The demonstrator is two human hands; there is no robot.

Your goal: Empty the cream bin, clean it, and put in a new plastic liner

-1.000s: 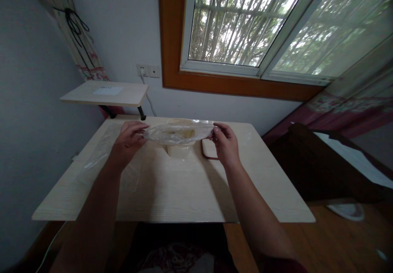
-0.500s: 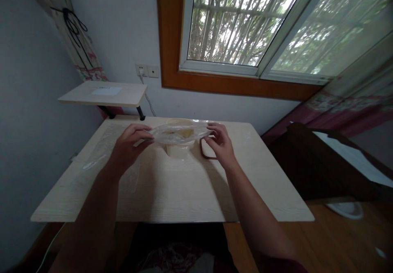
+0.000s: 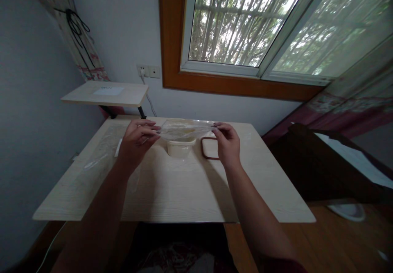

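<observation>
- Presently I see, through the head camera, a cream, ribbed plastic tub [image 3: 181,150] standing upright on the pale wood-grain table [image 3: 184,191]; I take it as my landmark.
- Over the tub's mouth I have a clear, crinkled plastic film [image 3: 186,131], drawn out sideways between two bare hands; whether it touches the rim I cannot tell.
- Left of the tub, the left hand [image 3: 136,142] pinches the film's left end between thumb and fingertips, so the film runs from those tips toward the tub.
- Right of the tub, the right hand [image 3: 227,144] has thumb and forefinger pressed together on the film's right end, the other fingers curled beside them; the film lies inward of these tips.
- Just right of the tub, I make out a flat, rounded-corner panel with a reddish-brown rim [image 3: 210,158], partly hidden by the right hand.
- Farther left of the tub, a loose, transparent plastic sheet [image 3: 95,162] lies on the table, and a small white object [image 3: 118,148] shows behind the left hand, too covered for me to identify.
- Beyond the tub to its left rises a pale wooden shelf [image 3: 130,95].
</observation>
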